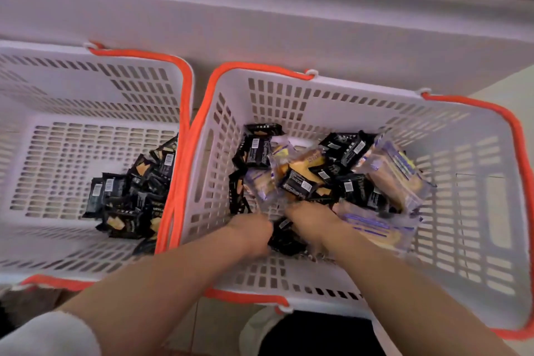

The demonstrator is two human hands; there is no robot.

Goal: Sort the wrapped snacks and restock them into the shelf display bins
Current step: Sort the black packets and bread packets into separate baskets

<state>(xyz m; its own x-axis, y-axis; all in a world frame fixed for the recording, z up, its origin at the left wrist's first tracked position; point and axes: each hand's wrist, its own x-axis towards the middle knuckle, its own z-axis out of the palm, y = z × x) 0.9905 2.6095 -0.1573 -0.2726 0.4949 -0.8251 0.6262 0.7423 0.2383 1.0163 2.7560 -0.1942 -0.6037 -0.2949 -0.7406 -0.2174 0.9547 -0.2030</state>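
Two white slatted baskets with orange handles stand side by side. The right basket point(462, 269) holds a mixed heap of black wrapped snacks point(351, 150) and clear-wrapped yellow cakes point(396, 173). The left basket point(43, 153) holds only black wrapped snacks point(130, 196), piled against its right side. Both my hands reach down into the right basket's near left part. My left hand point(252, 233) and my right hand point(310, 222) are blurred, and both close around a bunch of black packets point(284, 237) between them.
A white cabinet or freezer front point(289, 9) runs along the far side of both baskets. Orange handles point(185, 139) lie where the two baskets meet. Pale floor point(508, 87) shows at the right, and a white sleeve point(49, 335) at the bottom left.
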